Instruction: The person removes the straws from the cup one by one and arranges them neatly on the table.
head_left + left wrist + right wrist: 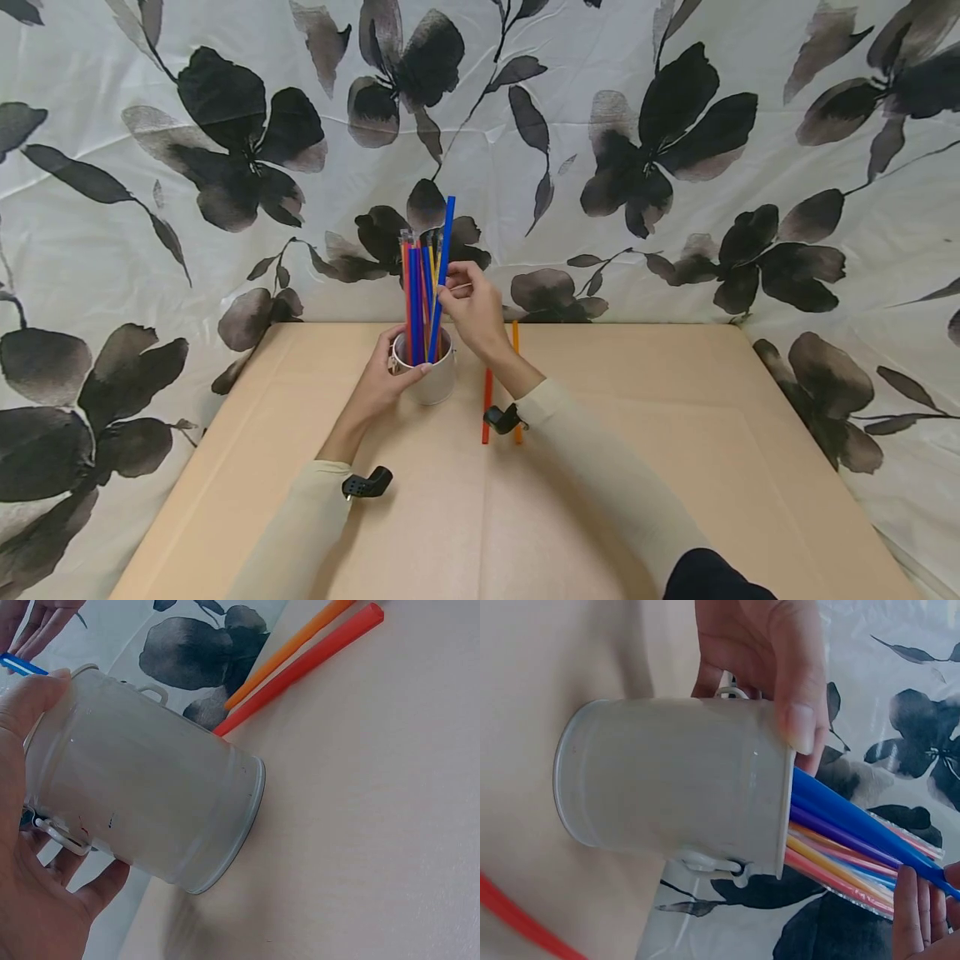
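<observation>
My left hand (378,382) grips the rim and side of a small white metal pail (437,387), thumb at the rim, in the head view. A bundle of coloured straws (840,862) stands in the pail, some in clear wrapping. My right hand (477,314) pinches a long blue straw (450,218) that leans at the pail's right side, its lower end inside the mouth. On the table, under my right forearm, lie a red straw (300,671) and an orange straw (281,656), side by side.
A light brown table (660,467) extends under both arms. Behind it hangs a white cloth (547,50) printed with dark flowers. Each wrist wears a small black device, one seen on the left wrist (367,483).
</observation>
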`<action>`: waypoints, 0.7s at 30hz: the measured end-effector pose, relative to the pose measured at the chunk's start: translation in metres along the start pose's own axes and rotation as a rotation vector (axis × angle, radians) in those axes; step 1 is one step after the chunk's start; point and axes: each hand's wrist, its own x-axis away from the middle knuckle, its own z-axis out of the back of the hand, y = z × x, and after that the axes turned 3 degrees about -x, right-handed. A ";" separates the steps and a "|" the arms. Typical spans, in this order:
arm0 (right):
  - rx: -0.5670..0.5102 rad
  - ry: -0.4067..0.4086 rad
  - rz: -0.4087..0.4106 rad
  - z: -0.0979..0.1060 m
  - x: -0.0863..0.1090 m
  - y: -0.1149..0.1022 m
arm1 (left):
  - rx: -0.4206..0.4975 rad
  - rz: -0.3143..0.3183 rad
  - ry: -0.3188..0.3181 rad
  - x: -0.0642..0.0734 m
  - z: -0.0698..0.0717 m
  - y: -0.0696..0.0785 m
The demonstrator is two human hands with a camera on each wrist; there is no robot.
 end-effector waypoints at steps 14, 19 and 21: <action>-0.084 0.058 0.027 0.020 -0.010 -0.002 | 0.000 0.017 0.006 -0.002 -0.003 0.000; -0.122 0.052 0.000 0.034 -0.015 -0.004 | 0.037 0.017 0.002 -0.004 -0.004 -0.003; -0.126 0.052 -0.018 0.039 -0.016 -0.004 | 0.039 0.014 0.002 -0.005 -0.005 -0.004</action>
